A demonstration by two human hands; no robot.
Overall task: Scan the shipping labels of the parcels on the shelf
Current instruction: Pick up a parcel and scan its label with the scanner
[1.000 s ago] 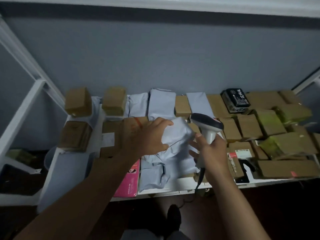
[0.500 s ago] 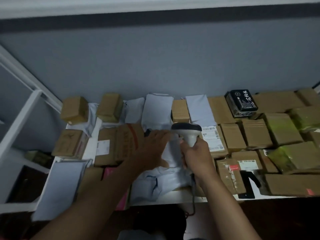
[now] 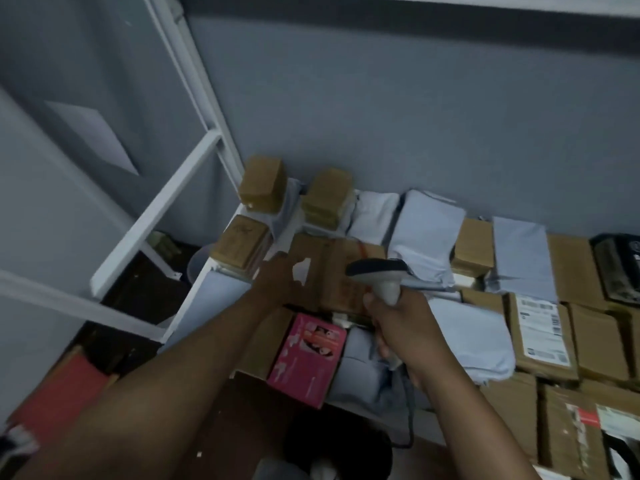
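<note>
One scanner [image 3: 377, 271], one pink box [image 3: 306, 358], two hands, and many parcels, too crowded to count.

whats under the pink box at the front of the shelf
The pink box lies tilted on a flat cardboard parcel at the shelf's front edge, beside grey mailer bags. Whatever else is beneath it is covered.

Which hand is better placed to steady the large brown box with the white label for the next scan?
The left hand: it already lies on the large brown box beside its white label. The right hand is occupied, gripping the scanner.
</note>
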